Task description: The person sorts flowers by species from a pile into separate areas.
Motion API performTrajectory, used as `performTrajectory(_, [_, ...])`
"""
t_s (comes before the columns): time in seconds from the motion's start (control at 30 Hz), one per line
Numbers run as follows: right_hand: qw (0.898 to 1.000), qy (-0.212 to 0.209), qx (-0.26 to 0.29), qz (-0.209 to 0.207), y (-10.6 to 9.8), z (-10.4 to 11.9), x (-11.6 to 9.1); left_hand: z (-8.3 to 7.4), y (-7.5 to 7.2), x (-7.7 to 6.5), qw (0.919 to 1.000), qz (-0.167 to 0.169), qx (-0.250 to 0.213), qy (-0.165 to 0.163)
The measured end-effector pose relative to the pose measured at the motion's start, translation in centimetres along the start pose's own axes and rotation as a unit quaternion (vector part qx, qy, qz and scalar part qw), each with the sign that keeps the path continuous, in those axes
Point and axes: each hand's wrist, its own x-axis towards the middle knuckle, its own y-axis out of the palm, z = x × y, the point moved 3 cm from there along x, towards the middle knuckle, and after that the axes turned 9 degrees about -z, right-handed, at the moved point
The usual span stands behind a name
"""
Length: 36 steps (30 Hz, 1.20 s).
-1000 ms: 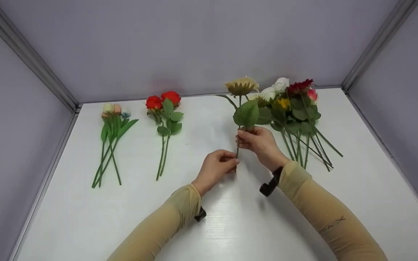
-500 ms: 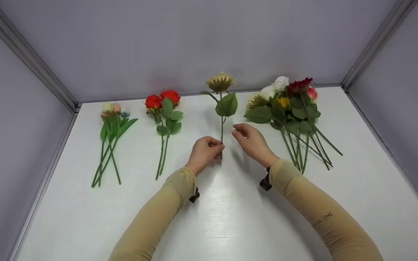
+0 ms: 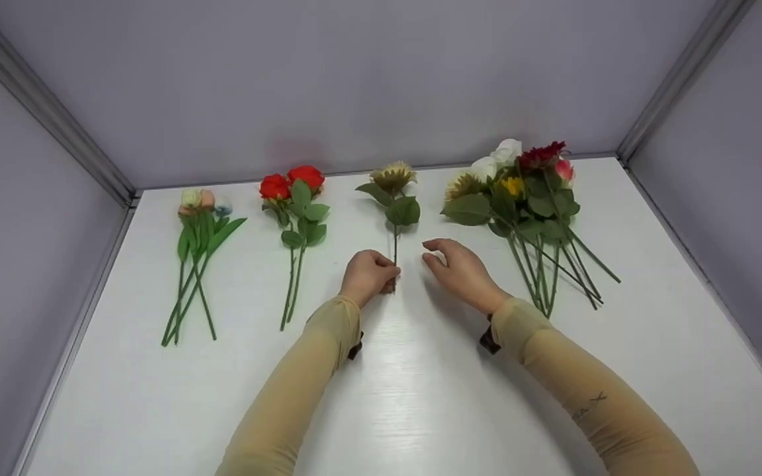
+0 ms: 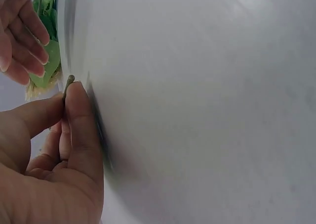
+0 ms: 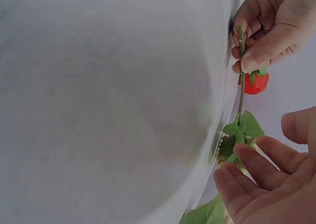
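Between thumb and fingers, my left hand [image 3: 369, 276] pinches the lower stem of a pale yellow sunflower [image 3: 394, 180]. Its head points toward the back wall, and two broad green leaves sit below the bloom. In the left wrist view the cut end of the stem [image 4: 70, 79] pokes out past the fingertips. My right hand [image 3: 462, 272] is just right of the stem, holding nothing, with its fingers loosely extended. The right wrist view shows those fingers [image 5: 269, 169] overlapping the sunflower's leaves [image 5: 251, 125].
Two red roses [image 3: 306, 177] lie to the left on the white table [image 3: 381, 410]. Farther left are several pale tulips [image 3: 204, 225]. At the right is a mixed pile with white roses [image 3: 507, 152], a dark red flower [image 3: 541, 156] and another pale sunflower [image 3: 464, 187]. Walls enclose the back and sides.
My right hand has let go of the sunflower's stem. My left hand has carried the flower leftward, and its head has lowered toward the table between the roses and the mixed pile.
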Motion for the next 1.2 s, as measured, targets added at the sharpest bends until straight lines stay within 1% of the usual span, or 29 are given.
performTrajectory(0.13, [1.0,0.009,0.01,0.0,-0.1,-0.4,-0.2,0.1,0.3,0.0,0.9999,0.002,0.012,0.009])
performTrajectory(0.27, [1.0,0.014,0.017,-0.002,-0.1,-0.8,-0.3,0.0,0.5,0.1,0.9997,0.0,0.022,0.008])
performTrajectory(0.43, [1.0,0.005,0.017,-0.006,-0.3,-0.9,-0.5,-0.1,0.5,0.1,0.9989,0.0,0.046,0.012])
performTrajectory(0.57, [1.0,-0.001,0.016,-0.015,-0.9,-1.1,-0.7,-0.2,0.5,0.0,0.9981,0.004,0.058,0.021])
performTrajectory(0.7, [0.999,-0.001,0.018,-0.031,-2.1,-1.8,-0.7,-0.2,0.3,-0.2,0.9975,0.008,0.065,0.027])
performTrajectory(0.77, [0.999,-0.004,0.018,-0.042,-2.9,-2.3,-0.6,-0.3,0.1,-0.4,0.9966,0.005,0.074,0.038])
performTrajectory(0.8, [0.999,-0.003,0.016,-0.049,-3.4,-2.5,-0.6,-0.4,0.1,-0.5,0.9953,0.001,0.083,0.05])
performTrajectory(0.87, [0.998,-0.001,0.011,-0.065,-4.5,-3.3,-0.6,-0.8,0.0,-0.8,0.9903,-0.005,0.109,0.086])
performTrajectory(0.93, [0.997,0.007,0.002,-0.081,-5.8,-4.2,-0.5,-1.3,0.1,-1.2,0.981,-0.005,0.139,0.135])
performTrajectory(1.0, [0.995,0.021,-0.011,-0.097,-7.2,-5.4,-0.3,-2.0,0.5,-1.8,0.9656,-0.002,0.177,0.19])
performTrajectory(1.03, [0.994,0.027,-0.016,-0.1,-7.9,-6.0,-0.1,-2.3,0.8,-2.2,0.9564,0.003,0.197,0.216])
performTrajectory(1.07, [0.994,0.034,-0.024,-0.106,-8.6,-6.5,0.0,-2.6,1.1,-2.6,0.9453,0.012,0.219,0.242])
performTrajectory(1.1, [0.993,0.041,-0.03,-0.109,-9.3,-7.1,0.1,-2.9,1.5,-3.1,0.9321,0.021,0.24,0.27])
performTrajectory(1.13, [0.992,0.044,-0.038,-0.112,-10.0,-7.6,0.2,-3.2,1.9,-3.7,0.9166,0.03,0.264,0.299])
performTrajectory(1.2, [0.991,0.046,-0.052,-0.115,-11.2,-8.5,0.3,-3.6,2.7,-4.9,0.8798,0.051,0.313,0.354])
